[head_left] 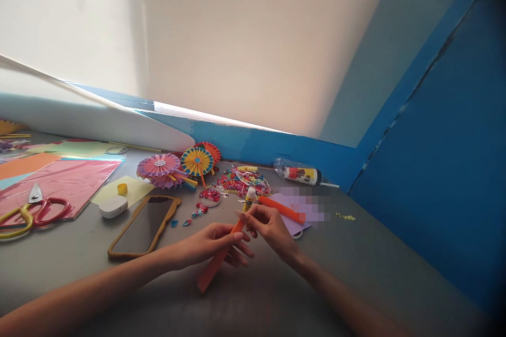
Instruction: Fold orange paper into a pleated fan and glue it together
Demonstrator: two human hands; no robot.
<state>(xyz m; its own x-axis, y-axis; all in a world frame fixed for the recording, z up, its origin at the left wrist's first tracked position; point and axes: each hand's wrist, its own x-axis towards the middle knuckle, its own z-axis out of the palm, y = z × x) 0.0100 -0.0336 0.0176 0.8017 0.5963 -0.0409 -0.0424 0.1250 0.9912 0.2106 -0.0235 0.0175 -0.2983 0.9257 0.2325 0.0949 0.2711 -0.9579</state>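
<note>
A folded strip of orange paper (215,268) slants up from near the table's front, between my two hands. My left hand (219,242) grips it around the middle, thumb on top and the other fingers beneath. At the strip's upper end, my right hand (266,224) pinches the paper between thumb and fingertips. Just behind the right hand a glue stick (249,201) stands uncapped with its white tip up; its lower part is hidden. Another folded orange paper piece (282,208) lies on purple paper (290,227), right of that hand.
Left are a phone (144,226), a white case (113,206), a yellow cap (122,188) and scissors (37,210) on packaged pink paper (87,179). Pleated paper rosettes (160,166), a heap of paper scraps (247,181) and a bottle (298,172) lie toward the blue wall (245,142).
</note>
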